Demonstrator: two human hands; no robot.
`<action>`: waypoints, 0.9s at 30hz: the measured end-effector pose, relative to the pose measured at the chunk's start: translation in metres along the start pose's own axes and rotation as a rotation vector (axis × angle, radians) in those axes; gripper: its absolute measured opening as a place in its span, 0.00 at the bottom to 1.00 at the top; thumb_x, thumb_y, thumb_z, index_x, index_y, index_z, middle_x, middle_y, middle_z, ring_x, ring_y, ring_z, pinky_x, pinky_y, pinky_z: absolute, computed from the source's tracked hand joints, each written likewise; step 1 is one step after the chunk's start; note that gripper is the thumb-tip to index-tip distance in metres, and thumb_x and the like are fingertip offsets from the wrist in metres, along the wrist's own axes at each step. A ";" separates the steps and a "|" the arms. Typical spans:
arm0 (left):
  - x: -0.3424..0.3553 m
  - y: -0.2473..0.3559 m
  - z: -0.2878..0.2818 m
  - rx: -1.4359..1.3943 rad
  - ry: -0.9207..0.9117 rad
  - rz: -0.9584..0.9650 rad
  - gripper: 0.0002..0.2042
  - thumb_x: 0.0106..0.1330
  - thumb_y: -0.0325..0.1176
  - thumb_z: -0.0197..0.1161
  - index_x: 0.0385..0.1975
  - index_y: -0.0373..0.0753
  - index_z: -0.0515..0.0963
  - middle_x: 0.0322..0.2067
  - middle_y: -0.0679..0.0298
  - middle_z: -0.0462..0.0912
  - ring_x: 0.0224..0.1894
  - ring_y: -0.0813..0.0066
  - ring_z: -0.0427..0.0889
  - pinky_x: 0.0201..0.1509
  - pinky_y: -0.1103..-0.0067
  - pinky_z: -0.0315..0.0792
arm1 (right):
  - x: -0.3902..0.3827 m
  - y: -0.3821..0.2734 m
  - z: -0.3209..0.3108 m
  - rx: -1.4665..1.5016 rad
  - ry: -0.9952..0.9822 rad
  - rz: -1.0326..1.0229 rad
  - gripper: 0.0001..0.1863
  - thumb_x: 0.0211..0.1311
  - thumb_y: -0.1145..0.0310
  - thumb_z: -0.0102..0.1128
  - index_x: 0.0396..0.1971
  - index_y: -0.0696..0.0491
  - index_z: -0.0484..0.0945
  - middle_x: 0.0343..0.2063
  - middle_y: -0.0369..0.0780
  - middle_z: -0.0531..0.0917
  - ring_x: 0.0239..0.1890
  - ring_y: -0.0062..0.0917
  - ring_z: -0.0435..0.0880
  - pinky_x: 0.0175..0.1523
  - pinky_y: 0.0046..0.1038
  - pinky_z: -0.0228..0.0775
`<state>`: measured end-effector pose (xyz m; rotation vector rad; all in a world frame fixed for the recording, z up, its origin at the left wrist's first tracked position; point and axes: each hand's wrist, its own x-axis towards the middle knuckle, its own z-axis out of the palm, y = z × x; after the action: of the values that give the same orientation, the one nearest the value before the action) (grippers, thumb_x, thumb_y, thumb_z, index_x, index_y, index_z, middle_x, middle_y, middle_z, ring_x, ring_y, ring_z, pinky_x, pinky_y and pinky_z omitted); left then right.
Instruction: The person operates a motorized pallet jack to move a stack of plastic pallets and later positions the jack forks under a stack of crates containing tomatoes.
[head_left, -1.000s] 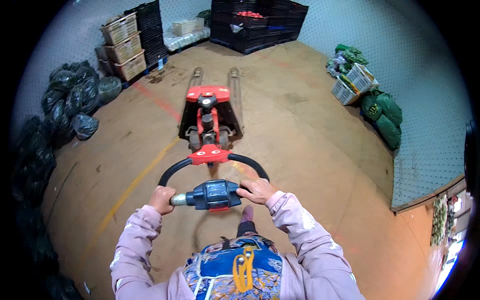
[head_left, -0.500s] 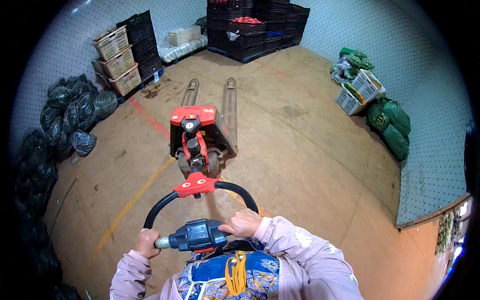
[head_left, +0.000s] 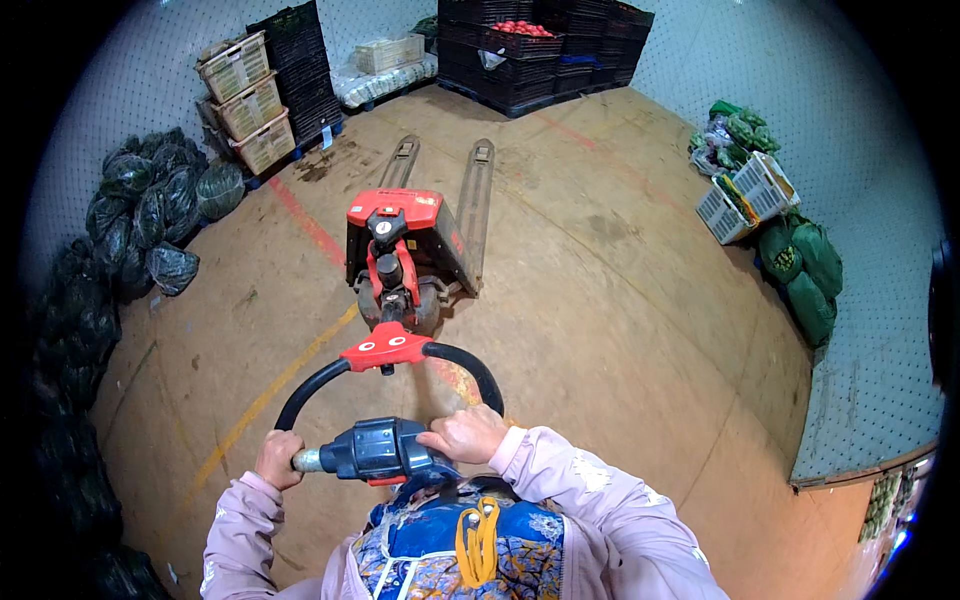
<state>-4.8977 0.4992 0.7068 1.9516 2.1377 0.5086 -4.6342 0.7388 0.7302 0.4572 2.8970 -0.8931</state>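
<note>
Both my hands are on the handle of an electric pallet truck with a red-topped body point(head_left: 397, 208). My left hand point(head_left: 279, 460) is closed round the left end of the black loop handle point(head_left: 308, 392), at the pale grip beside the dark blue control head point(head_left: 376, 449). At the right end my right hand point(head_left: 466, 433) is closed round the handle, its thumb against the control head. A red plate point(head_left: 388, 347) joins the loop to the tiller. Beyond the body, two bare forks point(head_left: 478, 195) lie low along the floor, pointing away from me.
At left are dark plastic-wrapped bundles point(head_left: 165, 195), stacked cream crates point(head_left: 250, 105) and tall black crates point(head_left: 300, 75). Black crates point(head_left: 500, 75), one holding red produce point(head_left: 523, 29), stand on a pallet at the back. White crates point(head_left: 745, 200) and green sacks point(head_left: 812, 270) line the right wall.
The view has swung slightly left, so the surroundings sit farther right. The handle and both hands are slightly higher and farther left in the picture; both grips stay the same.
</note>
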 end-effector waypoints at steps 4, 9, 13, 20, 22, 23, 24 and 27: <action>0.042 -0.002 -0.004 0.023 0.013 -0.017 0.09 0.31 0.23 0.59 0.14 0.40 0.68 0.17 0.59 0.71 0.23 0.57 0.72 0.28 0.68 0.63 | 0.017 0.028 -0.031 -0.014 -0.006 -0.014 0.30 0.60 0.44 0.38 0.18 0.54 0.79 0.15 0.48 0.78 0.22 0.42 0.79 0.31 0.39 0.70; 0.092 0.010 -0.007 0.007 -0.028 -0.018 0.08 0.32 0.25 0.60 0.15 0.41 0.70 0.17 0.59 0.72 0.24 0.57 0.73 0.29 0.68 0.64 | 0.028 0.066 -0.067 -0.062 -0.053 -0.035 0.25 0.59 0.46 0.39 0.22 0.51 0.77 0.18 0.47 0.78 0.24 0.41 0.79 0.31 0.41 0.69; 0.125 0.002 -0.002 -0.002 -0.045 0.001 0.08 0.33 0.25 0.60 0.15 0.41 0.70 0.18 0.60 0.73 0.25 0.57 0.73 0.30 0.68 0.64 | 0.047 0.088 -0.079 -0.001 -0.064 0.063 0.26 0.60 0.46 0.36 0.23 0.51 0.78 0.20 0.48 0.79 0.25 0.43 0.79 0.32 0.43 0.68; 0.181 -0.018 -0.013 0.004 -0.107 -0.023 0.07 0.35 0.24 0.59 0.17 0.39 0.70 0.20 0.58 0.73 0.27 0.57 0.73 0.32 0.69 0.64 | 0.083 0.116 -0.106 0.001 -0.077 0.119 0.29 0.62 0.45 0.32 0.23 0.50 0.80 0.22 0.46 0.80 0.29 0.39 0.80 0.35 0.41 0.69; 0.196 -0.028 -0.012 0.025 -0.092 -0.042 0.08 0.35 0.23 0.59 0.18 0.39 0.70 0.20 0.58 0.73 0.28 0.57 0.73 0.32 0.69 0.64 | 0.097 0.122 -0.114 0.018 -0.094 0.137 0.30 0.62 0.45 0.31 0.23 0.50 0.80 0.23 0.47 0.80 0.30 0.39 0.80 0.36 0.40 0.69; 0.203 -0.036 -0.011 0.043 -0.075 -0.048 0.08 0.35 0.23 0.59 0.18 0.40 0.70 0.21 0.58 0.73 0.28 0.57 0.73 0.32 0.69 0.64 | 0.108 0.127 -0.115 0.018 -0.096 0.135 0.30 0.61 0.44 0.31 0.24 0.50 0.80 0.23 0.47 0.80 0.30 0.40 0.80 0.37 0.40 0.69; 0.211 -0.046 -0.011 0.057 -0.063 -0.043 0.08 0.35 0.23 0.58 0.18 0.40 0.71 0.21 0.59 0.73 0.28 0.57 0.72 0.33 0.69 0.64 | 0.120 0.133 -0.114 0.019 -0.098 0.134 0.30 0.61 0.44 0.31 0.24 0.50 0.80 0.23 0.48 0.80 0.30 0.40 0.80 0.37 0.40 0.69; 0.238 -0.073 -0.011 0.089 -0.090 -0.101 0.08 0.35 0.23 0.58 0.18 0.40 0.72 0.22 0.59 0.73 0.28 0.57 0.72 0.34 0.69 0.64 | 0.156 0.145 -0.122 0.010 -0.132 0.143 0.32 0.59 0.41 0.31 0.26 0.51 0.80 0.24 0.48 0.80 0.31 0.41 0.80 0.39 0.40 0.69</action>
<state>-4.9942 0.7290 0.7080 1.8614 2.2229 0.3077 -4.7372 0.9615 0.7282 0.5746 2.7036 -0.8808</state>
